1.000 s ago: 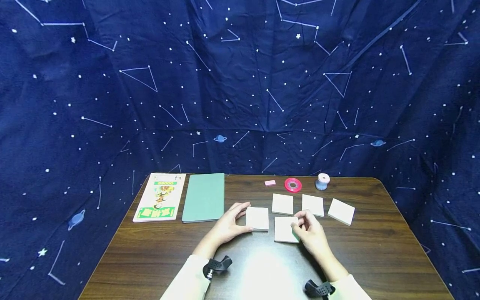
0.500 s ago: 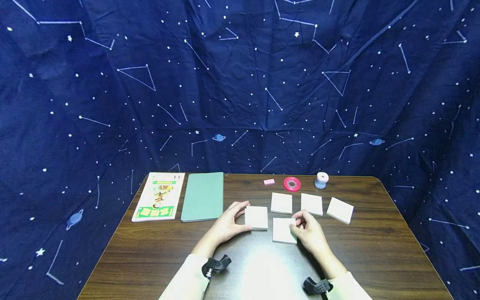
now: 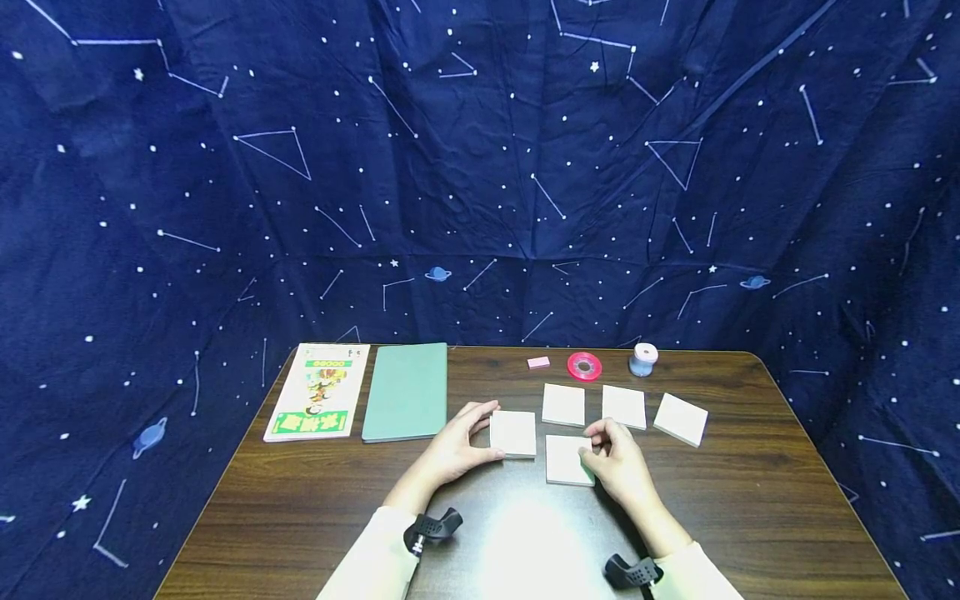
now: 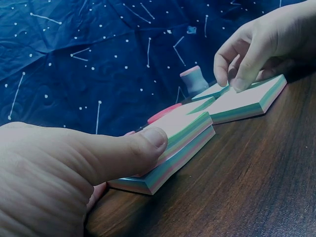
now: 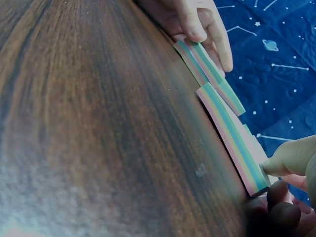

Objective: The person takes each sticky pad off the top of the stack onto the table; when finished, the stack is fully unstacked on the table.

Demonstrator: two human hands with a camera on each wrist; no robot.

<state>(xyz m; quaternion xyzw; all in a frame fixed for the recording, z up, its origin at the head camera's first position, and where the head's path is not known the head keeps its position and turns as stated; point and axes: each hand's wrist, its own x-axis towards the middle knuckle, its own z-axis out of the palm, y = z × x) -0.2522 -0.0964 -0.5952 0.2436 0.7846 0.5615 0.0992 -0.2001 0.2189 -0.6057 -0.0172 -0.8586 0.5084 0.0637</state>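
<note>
In the head view my left hand (image 3: 457, 450) grips the left side of two stacked sticky note pads (image 3: 513, 434), thumb near and fingers far. The left wrist view shows the thumb (image 4: 154, 138) against the upper pad, with striped pastel edges below. My right hand (image 3: 622, 471) pinches the right edge of another sticky note pad (image 3: 567, 460) lying flat on the table. The right wrist view has its thumb (image 5: 289, 158) at that pad's end and other fingers curled beside it. A gap separates this pad from the left stack.
Behind lie more sticky note pads, one in the middle (image 3: 563, 404), one beside it (image 3: 623, 407), one angled at right (image 3: 681, 419). Farther back are a pink eraser-like block (image 3: 537, 363), a red ring-shaped roll (image 3: 584, 366) and a blue-white spool-shaped item (image 3: 643, 360). A green notebook (image 3: 406, 392) and printed booklet (image 3: 318, 392) lie left.
Over the last second the pad in my right hand has slid slightly toward me. My left hand stays on its stack. Between half a second ago and now, hardly anything differs.
</note>
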